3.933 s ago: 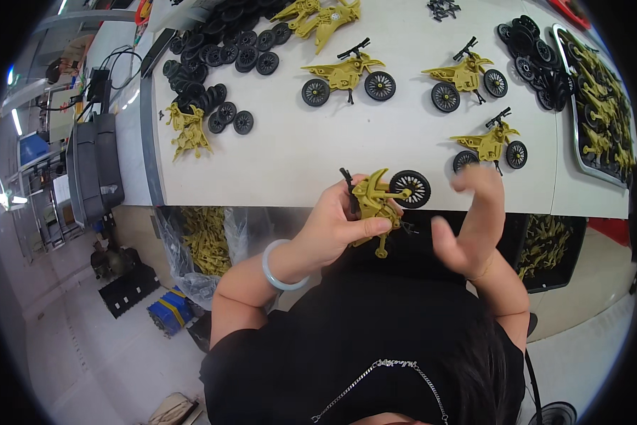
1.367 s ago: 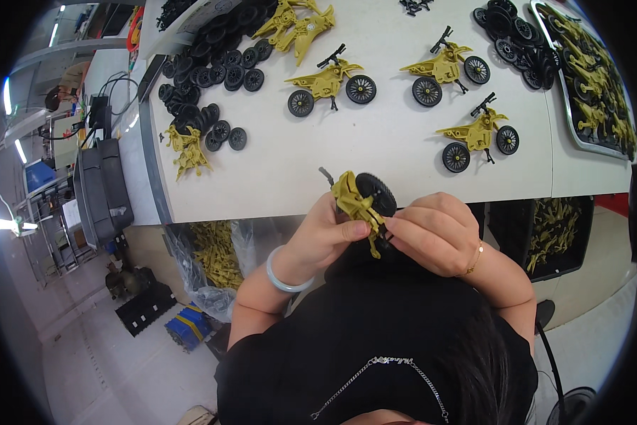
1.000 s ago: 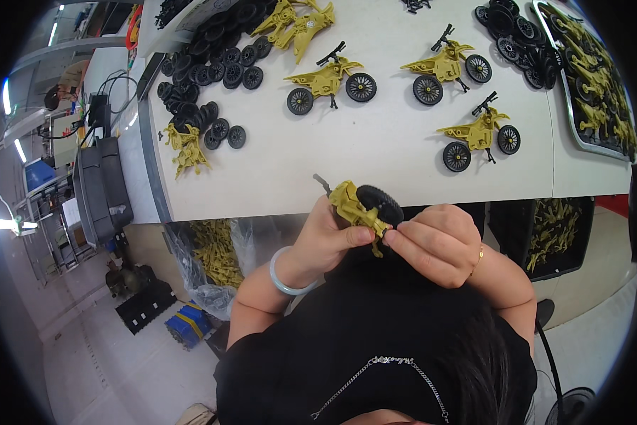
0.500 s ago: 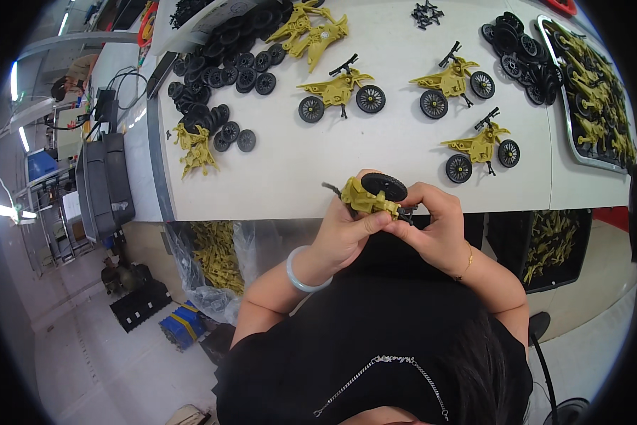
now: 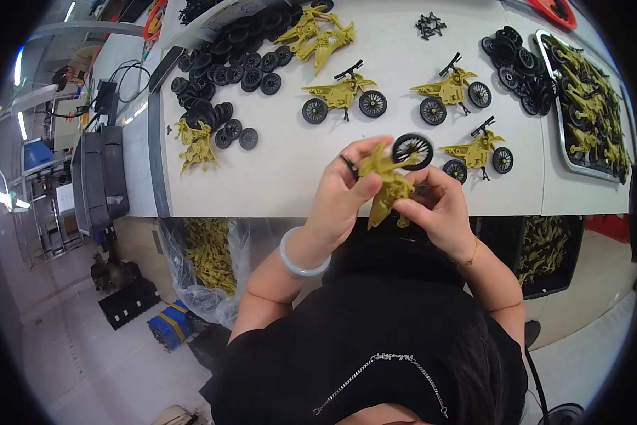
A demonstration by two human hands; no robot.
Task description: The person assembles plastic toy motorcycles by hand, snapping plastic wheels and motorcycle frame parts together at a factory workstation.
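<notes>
A mustard-yellow plastic toy motorbike [image 5: 385, 183] is held tilted just in front of the near edge of the white tabletop [image 5: 297, 170]. A black spoked wheel [image 5: 412, 151] is fitted on its fork at the upper right, and a black handlebar [image 5: 348, 164] juts out on the left. The left hand [image 5: 341, 197] is closed around the front part of the body, thumb pressed on top. The right hand [image 5: 442, 209] pinches the other end between thumb and fingers; those fingers hide whether a second wheel is mounted there.

The step in hand looks like seating or checking a part at that end. The next move seems to call for a steady left-hand hold while the right presses or turns the part, without straining the fitted wheel.

Just beyond the right hand stands a yellow toy motorbike with two black wheels [image 5: 474, 150]; two similar ones [image 5: 341, 92] [image 5: 448, 89] stand farther back. To the left lie loose black wheels [image 5: 251, 74] and bare yellow plastic bodies [image 5: 325, 48]. Toward the far edge is a cluster of small black pieces [image 5: 430, 26]; at right are a second heap of black wheels [image 5: 518, 67] and a silver-rimmed tray [image 5: 561, 145] of yellow-and-black pieces.
</notes>
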